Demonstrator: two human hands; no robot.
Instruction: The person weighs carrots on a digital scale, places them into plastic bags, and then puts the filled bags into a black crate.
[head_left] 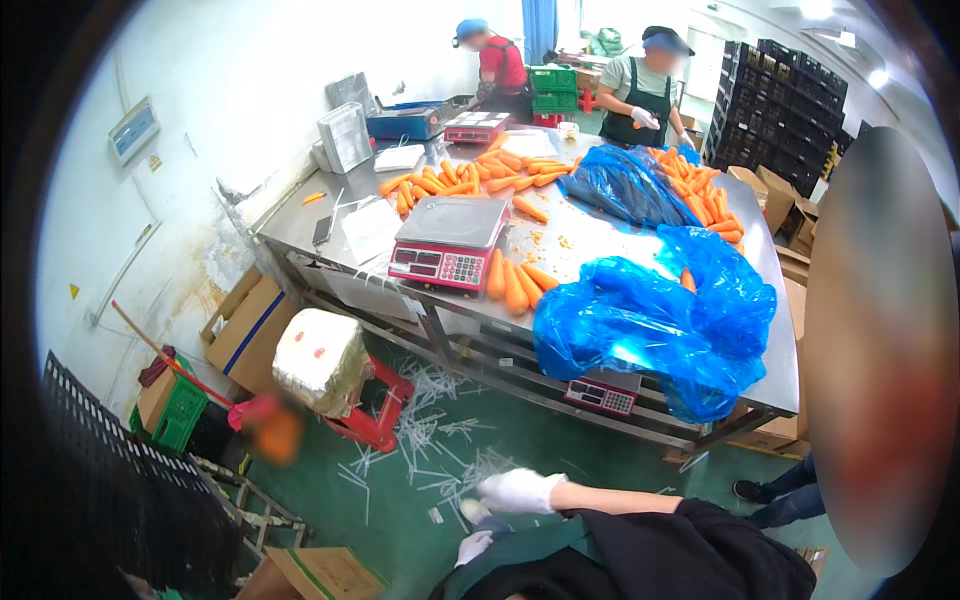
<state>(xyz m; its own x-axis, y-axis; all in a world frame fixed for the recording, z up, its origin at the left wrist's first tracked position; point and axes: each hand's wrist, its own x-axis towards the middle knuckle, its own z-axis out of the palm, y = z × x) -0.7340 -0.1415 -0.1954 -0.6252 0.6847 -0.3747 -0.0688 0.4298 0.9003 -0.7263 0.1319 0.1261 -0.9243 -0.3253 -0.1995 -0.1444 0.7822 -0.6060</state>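
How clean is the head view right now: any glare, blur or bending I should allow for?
Head view: strong fisheye, so the steel table edges bow and the corners go black; glare whitens the window area at top and shines off the blue plastic bag; a large blurred shape covers the right side, and a smaller blurred patch sits lower left; the gloved left hand and right hand look sharp.

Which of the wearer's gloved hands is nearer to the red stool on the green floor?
Left. The left hand hangs low over the floor, below and right of the red stool. The right hand is higher but further right, beyond it.
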